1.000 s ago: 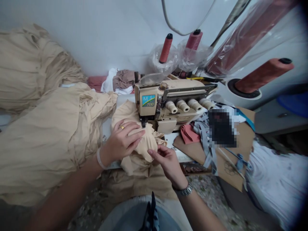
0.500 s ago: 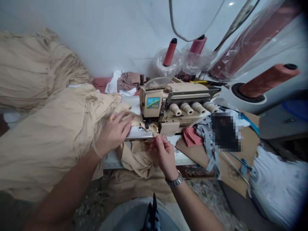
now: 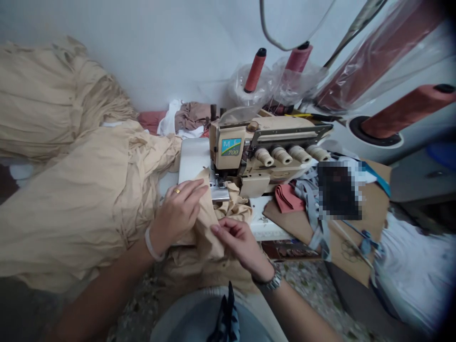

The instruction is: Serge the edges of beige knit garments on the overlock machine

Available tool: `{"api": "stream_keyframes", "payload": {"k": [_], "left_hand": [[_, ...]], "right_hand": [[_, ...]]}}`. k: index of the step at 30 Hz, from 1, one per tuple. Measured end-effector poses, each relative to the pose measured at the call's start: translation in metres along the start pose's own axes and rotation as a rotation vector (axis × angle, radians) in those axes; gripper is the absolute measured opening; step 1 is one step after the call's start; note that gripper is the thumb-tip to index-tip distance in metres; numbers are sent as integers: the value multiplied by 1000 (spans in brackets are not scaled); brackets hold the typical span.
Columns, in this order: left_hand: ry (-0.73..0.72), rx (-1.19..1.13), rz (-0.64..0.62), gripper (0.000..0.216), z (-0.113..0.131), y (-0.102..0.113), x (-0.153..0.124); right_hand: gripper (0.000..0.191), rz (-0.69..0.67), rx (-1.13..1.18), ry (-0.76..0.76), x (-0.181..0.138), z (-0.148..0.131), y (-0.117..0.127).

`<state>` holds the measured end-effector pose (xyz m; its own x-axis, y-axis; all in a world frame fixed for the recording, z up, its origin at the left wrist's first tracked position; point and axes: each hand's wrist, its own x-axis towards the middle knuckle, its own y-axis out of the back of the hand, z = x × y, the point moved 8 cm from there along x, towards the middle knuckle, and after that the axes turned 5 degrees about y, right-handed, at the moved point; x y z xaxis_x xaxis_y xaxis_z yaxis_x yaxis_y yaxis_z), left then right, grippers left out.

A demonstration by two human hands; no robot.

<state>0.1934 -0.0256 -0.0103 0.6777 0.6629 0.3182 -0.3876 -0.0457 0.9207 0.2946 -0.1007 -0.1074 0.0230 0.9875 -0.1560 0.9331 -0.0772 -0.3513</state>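
A piece of beige fabric [image 3: 207, 213] stands angled in front of the overlock sewing machine [image 3: 285, 137], its upper edge beside the presser foot. My left hand [image 3: 178, 211], with a ring and a pale wristband, grips the fabric's left side, fingers together and thumb out of sight. My right hand [image 3: 242, 242], wearing a metal watch, pinches the right edge lower down between thumb and forefinger. Crumpled beige fabric [image 3: 237, 202] lies just right of the shiny metal plate [image 3: 220, 194], apart from my right fingers.
Large heaps of beige fabric [image 3: 71, 199] fill the left side. Red thread cones [image 3: 255, 71] stand behind the machine, some wrapped in plastic. To the right lie a folded coral cloth [image 3: 288, 198], grey strips and a cardboard sheet [image 3: 377, 209]. White cloth [image 3: 420, 266] is bundled at far right.
Both hands have come nearer my body, away from the needle area. The fabric has swung from lying across the plate to an angled position in front. My right hand now pinches its edge lower down.
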Motion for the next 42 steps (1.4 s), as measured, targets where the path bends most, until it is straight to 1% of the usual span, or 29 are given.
{"api": "stream_keyframes", "payload": {"k": [2,4,6,9,12,14,18,19,20,21,22,24,25,26,27,28,29,30,31,32,33,34,35,36,37,39,40,41,42], "left_hand": [[30,1,-6,37,4,-2,3],[28,-33,-2,33,12,-4,7],[38,-58,4,28,18,-6,12],[68,-39,12,22,21,-9,17],[40,1,15,19,20,-11,21],[20,34,7,18,13,-14,27],[30,61,-60,20,-20,-22,55],[21,60,-46,22,-27,-19,63],[6,61,3,25,-31,-13,68],[-7,65,94,27,-33,-3,68],[-13,67,213,26,-32,10,63],[0,35,435,17,-22,35,34],[24,-16,483,12,-16,40,14],[40,-113,436,6,-8,37,-5],[86,-254,289,5,-2,24,-22],[177,-434,96,11,2,3,-39],[333,-647,-118,18,5,-24,-57],[500,-928,-251,27,8,-48,-73],[629,-1189,-356,40,15,-69,-85],[728,-1404,-421,53,23,-87,-90],[792,-1583,-441,64,29,-99,-90],[831,-1710,-434,70,32,-108,-87],[860,-1783,-389,71,32,-113,-82],[887,-1811,-293,68,27,-115,-78],[917,-1801,-154,63,18,-113,-76],[958,-1621,144,56,-4,-100,-83],[978,-1505,238,54,-12,-93,-90],[993,-1410,266,54,-16,-88,-96],[998,-1348,224,54,-15,-86,-99]], "right_hand": [[34,44,-2,7,-6,-3,17],[34,103,6,15,-10,-5,33],[35,155,32,11,-12,-5,45],[36,197,86,-7,-11,-4,55],[34,203,111,-3,-8,-4,56],[33,185,106,3,-7,-5,53],[33,127,110,-4,-5,-3,42],[33,122,119,-2,-4,-2,41],[34,125,129,2,-4,-2,40],[34,131,138,4,-4,-2,40],[34,139,145,2,-3,-2,41],[34,145,149,-6,-4,-2,43],[34,137,149,-13,-4,-3,43],[33,124,157,-25,-5,-3,41],[32,107,178,-45,-7,-4,39],[31,89,212,-74,-9,-4,35],[31,74,258,-112,-11,-4,30],[33,59,310,-152,-14,-4,25],[37,42,356,-190,-16,-3,19],[40,19,385,-224,-17,-3,14],[41,-4,393,-243,-18,-3,10],[40,-21,372,-239,-18,-5,8],[36,-35,306,-207,-17,-8,10],[29,-33,190,-144,-15,-13,16],[21,-9,37,-51,-13,-20,24],[7,46,-271,144,-11,-38,40],[6,41,-362,183,-12,-41,44],[10,26,-380,167,-13,-40,48],[13,11,-327,108,-14,-36,52]]}}
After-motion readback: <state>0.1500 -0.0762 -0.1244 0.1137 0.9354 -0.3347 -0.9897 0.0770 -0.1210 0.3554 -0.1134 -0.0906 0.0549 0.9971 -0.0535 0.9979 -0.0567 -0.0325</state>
